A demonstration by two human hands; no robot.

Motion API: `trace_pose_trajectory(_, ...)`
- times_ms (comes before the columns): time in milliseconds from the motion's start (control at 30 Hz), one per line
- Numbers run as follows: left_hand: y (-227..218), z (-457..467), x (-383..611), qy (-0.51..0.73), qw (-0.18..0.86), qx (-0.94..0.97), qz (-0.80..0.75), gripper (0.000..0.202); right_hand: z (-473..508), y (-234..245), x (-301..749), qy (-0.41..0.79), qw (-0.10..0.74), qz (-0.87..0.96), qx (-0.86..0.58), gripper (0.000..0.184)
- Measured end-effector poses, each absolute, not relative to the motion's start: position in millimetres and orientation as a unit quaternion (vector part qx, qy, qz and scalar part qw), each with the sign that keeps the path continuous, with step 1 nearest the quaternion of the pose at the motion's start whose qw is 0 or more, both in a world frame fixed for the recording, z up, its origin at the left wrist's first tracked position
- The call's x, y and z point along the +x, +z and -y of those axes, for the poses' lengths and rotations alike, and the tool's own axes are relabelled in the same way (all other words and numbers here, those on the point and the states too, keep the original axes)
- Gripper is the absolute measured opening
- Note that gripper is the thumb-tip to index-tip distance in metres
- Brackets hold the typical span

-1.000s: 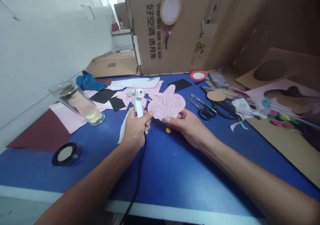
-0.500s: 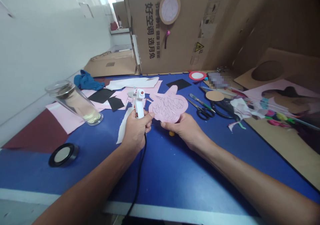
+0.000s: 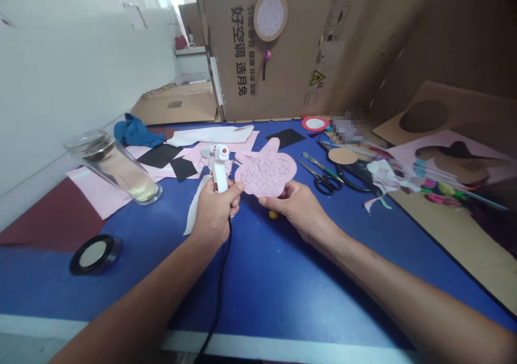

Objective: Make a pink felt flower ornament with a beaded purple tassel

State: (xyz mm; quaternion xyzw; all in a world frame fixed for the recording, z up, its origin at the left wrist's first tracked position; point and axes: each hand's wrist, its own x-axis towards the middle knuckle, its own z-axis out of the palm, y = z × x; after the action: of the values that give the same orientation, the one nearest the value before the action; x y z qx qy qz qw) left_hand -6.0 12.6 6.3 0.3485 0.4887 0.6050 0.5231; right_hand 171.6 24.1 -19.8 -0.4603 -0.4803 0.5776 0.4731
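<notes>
My left hand [image 3: 214,213] is shut around the grip of a white hot glue gun [image 3: 219,170], whose black cord [image 3: 220,288] trails down across the table. My right hand [image 3: 293,208] holds a flat pink foam cut-out [image 3: 265,174] by its lower edge, thumb on top. Raised, wavy glue lines cover its face. The glue gun's nozzle points away from the cut-out, a short gap from its left edge. A small yellow piece [image 3: 273,214] lies on the table just under my right hand.
The blue table [image 3: 258,278] holds a glass tumbler of liquid [image 3: 113,167], a black tape roll [image 3: 95,254], scissors [image 3: 321,182], and pink, black and maroon sheets. A cardboard wall [image 3: 266,68] stands behind, with more craft scraps to the right.
The whole scene has drifted left and slightly up in view. The glue gun and cut-out stay in the same hands, with the cut-out shifted slightly left.
</notes>
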Motion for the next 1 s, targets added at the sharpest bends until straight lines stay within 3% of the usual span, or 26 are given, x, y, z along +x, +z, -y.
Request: trace_pose_trajectory(1000,5.1,-16.1,-7.9,0.607,0.504,0.345,-0.509,0.043,-32.2,-25.0,181.6,0.602,0.503,0.456,-0.419,0.055)
